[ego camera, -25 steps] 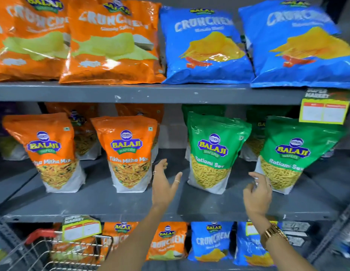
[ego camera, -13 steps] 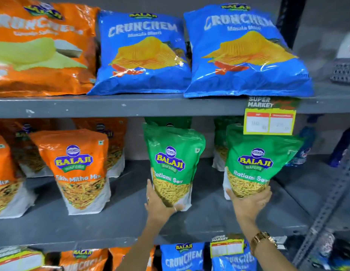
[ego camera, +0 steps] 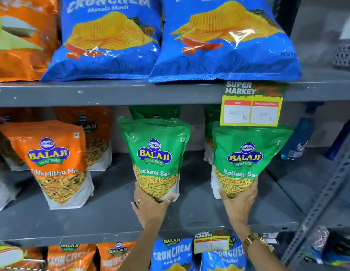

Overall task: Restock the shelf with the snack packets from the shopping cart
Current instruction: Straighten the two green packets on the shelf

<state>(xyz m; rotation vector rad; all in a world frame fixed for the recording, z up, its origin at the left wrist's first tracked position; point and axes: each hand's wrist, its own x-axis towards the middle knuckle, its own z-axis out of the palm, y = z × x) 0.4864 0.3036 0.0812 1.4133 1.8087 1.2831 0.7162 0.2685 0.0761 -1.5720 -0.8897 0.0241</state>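
Observation:
Two green Ratlami Sev packets stand upright on the grey middle shelf (ego camera: 111, 222). My left hand (ego camera: 150, 208) cups the bottom of the left green packet (ego camera: 154, 153), fingers wrapped round its base. My right hand (ego camera: 238, 202) grips the bottom of the right green packet (ego camera: 246, 153); a gold watch sits on that wrist. More green packets stand behind both. An orange Tikha Mitha Mix packet (ego camera: 53, 163) stands to the left, others behind it. The shopping cart is out of view.
Blue Crunchem bags (ego camera: 225, 40) and an orange bag (ego camera: 20, 36) fill the upper shelf. A yellow price tag (ego camera: 251, 106) hangs from its edge over the right green packet. Blue and orange packets line the bottom shelf (ego camera: 170, 255). A perforated metal upright (ego camera: 316, 208) stands at right.
The view moved right and closer to the shelf. Both hands went from open in front of the shelf to gripping the bases of the two front green packets.

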